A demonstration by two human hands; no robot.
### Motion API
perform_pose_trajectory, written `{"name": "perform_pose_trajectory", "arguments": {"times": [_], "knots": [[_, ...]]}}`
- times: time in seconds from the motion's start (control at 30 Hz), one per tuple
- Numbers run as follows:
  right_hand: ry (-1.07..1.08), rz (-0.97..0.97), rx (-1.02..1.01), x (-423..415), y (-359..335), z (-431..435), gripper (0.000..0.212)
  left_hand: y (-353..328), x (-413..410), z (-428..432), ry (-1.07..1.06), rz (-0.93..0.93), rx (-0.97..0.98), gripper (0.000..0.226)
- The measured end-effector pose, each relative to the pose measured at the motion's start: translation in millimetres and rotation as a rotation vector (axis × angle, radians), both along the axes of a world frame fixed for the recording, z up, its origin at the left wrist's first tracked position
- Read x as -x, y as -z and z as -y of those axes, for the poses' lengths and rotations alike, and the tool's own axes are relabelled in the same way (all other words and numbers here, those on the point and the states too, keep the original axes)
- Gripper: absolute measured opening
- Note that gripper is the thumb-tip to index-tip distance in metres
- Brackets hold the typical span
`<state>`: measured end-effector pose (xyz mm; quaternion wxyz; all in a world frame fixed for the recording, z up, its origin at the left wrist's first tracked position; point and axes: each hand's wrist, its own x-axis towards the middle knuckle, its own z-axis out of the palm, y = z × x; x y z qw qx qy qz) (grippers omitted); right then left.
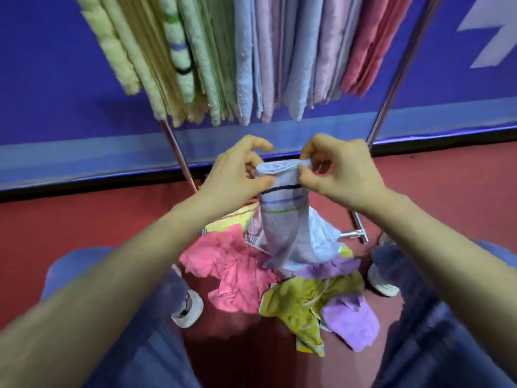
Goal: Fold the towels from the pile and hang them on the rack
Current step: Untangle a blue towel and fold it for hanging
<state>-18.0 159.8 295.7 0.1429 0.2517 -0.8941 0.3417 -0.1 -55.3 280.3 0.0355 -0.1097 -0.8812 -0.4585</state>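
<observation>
In the middle of the frame both hands hold one towel by its top edge. The left hand pinches the left corner between thumb and curled fingers. The right hand pinches the right corner between thumb and forefinger, with the other fingers curled. The towel is thin and pale blue-white, and three narrow stripes cross it near the top: black, blue, green. The top edge is bunched into a soft roll between the hands. The cloth hangs down in a narrow column, flares wider below, and its bottom end rests on the pile.

The pile lies on the red floor at lower centre, crumpled and unfolded. It holds a pink cloth on the left, a yellow-green one in the middle, a smooth lilac one on the right and a printed piece behind them.

Across the top of the frame, folded towels hang tightly side by side on the rack. From left to right they run from nubbly cream and green terry through pale blue and lilac to pink. The rack's shiny metal legs slant down on either side of the hands, and its foot bar lies on the floor just right of the towel. A blue wall stands behind it.

The person's bare forearms and blue-trousered knees fill the lower corners, with a white shoe on each side of the pile.
</observation>
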Motion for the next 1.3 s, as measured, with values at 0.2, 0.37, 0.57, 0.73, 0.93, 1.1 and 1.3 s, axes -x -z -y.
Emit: {"name": "perform_pose_trajectory", "arguments": {"times": [0.2,0.37,0.57,0.73,0.93,1.1,1.3], "knots": [[-0.02,-0.258,-0.125,-16,-132,-20,0.016,-138,0,-15,0.161,-0.193,0.209,0.018],[0.109,-0.394,-0.048,-25,-204,-20,0.017,-213,-4,-27,0.11,-0.362,0.088,0.016],[0.102,-0.457,-0.058,-41,-229,-13,0.017,-233,-10,-22,0.001,-0.446,0.096,0.008],[0.053,-0.401,-0.057,-50,-230,-10,0.016,-235,-23,-16,0.006,-0.431,0.124,0.011],[0.06,-0.34,0.029,-65,-225,11,0.016,-214,-37,-11,-0.065,-0.374,-0.072,0.012],[0.073,-0.287,0.013,-66,-209,20,0.019,-155,-63,-22,-0.366,-0.336,-0.256,0.032],[0.092,-0.251,0.037,-64,-198,20,0.022,-61,-106,-47,-0.305,-0.135,-0.218,0.024]]}}
